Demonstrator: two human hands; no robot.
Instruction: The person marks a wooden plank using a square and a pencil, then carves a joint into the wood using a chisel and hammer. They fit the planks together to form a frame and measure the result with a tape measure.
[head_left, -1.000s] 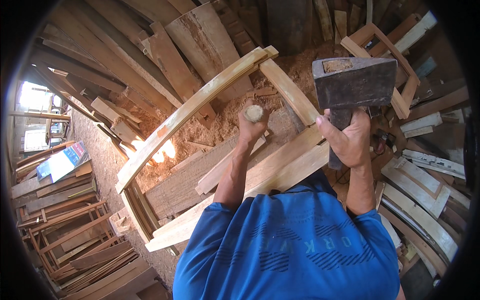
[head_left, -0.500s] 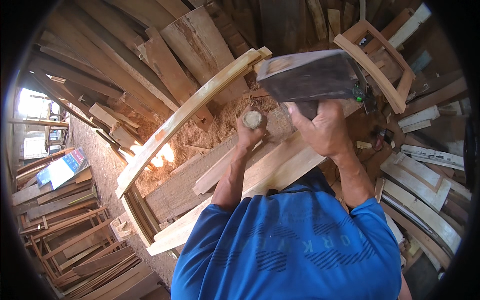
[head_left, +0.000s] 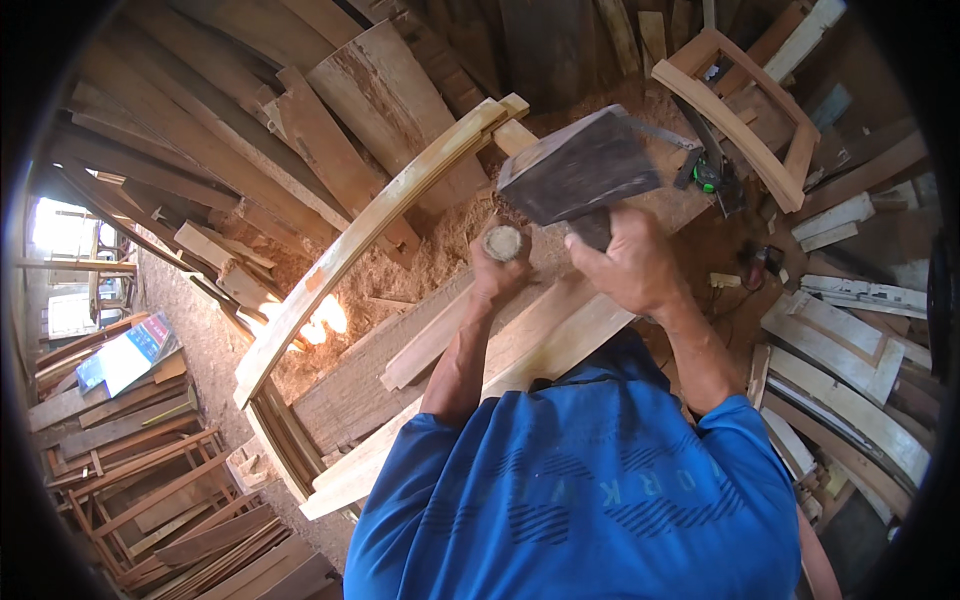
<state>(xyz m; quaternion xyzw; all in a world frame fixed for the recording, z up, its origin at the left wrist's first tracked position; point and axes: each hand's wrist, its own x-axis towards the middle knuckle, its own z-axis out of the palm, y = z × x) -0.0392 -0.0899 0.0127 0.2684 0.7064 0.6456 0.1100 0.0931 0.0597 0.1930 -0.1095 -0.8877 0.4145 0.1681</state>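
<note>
My left hand [head_left: 497, 277] is wrapped round the handle of a chisel [head_left: 502, 243]; its pale, worn round butt faces up and the blade is hidden below. My right hand [head_left: 642, 268] grips the short handle of a dark, blocky wooden mallet [head_left: 580, 168]. The mallet head is raised beyond my right hand, apart from the chisel butt and to its right. Under my hands lie a pale board [head_left: 560, 332] and a rough, wide plank [head_left: 345, 400], with a narrower strip of wood [head_left: 425, 347] between them.
A long curved wooden piece [head_left: 365, 235] arcs across the left. Wood shavings [head_left: 440, 235] cover the ground beyond. A green-and-black tape measure [head_left: 706, 177] lies to the right near a wooden frame [head_left: 745, 125]. Stacked boards [head_left: 140, 510] stand at left.
The mallet has come slightly left and lower, nearer the chisel butt, with my right hand. My left hand keeps its hold on the chisel. The view has shifted slightly.
</note>
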